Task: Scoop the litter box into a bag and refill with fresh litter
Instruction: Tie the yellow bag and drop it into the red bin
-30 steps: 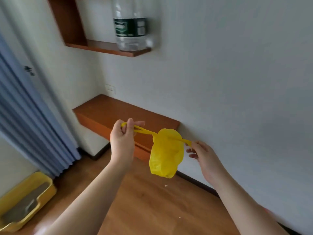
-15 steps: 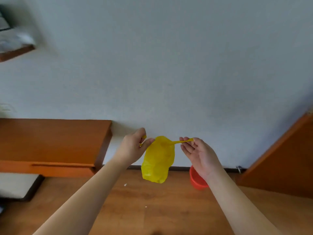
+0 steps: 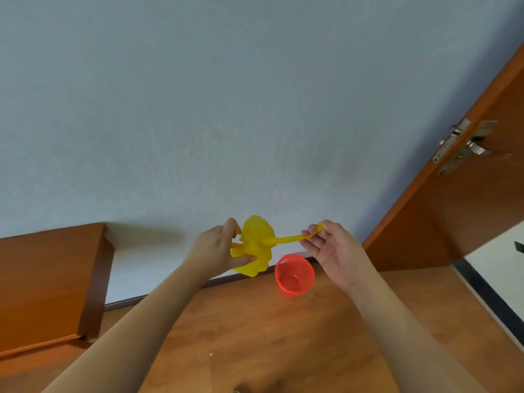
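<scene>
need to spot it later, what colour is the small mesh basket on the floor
Red-orange plastic mesh basket, clearest in the head view.

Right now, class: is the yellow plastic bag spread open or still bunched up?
Bunched up. The yellow plastic bag is a crumpled wad against the left hand, with one handle stretched to the right hand; no open mouth shows.

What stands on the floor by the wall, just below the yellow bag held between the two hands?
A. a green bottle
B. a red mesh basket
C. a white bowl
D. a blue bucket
B: a red mesh basket stands on the wooden floor at the wall's foot, below the yellow bag.
</scene>
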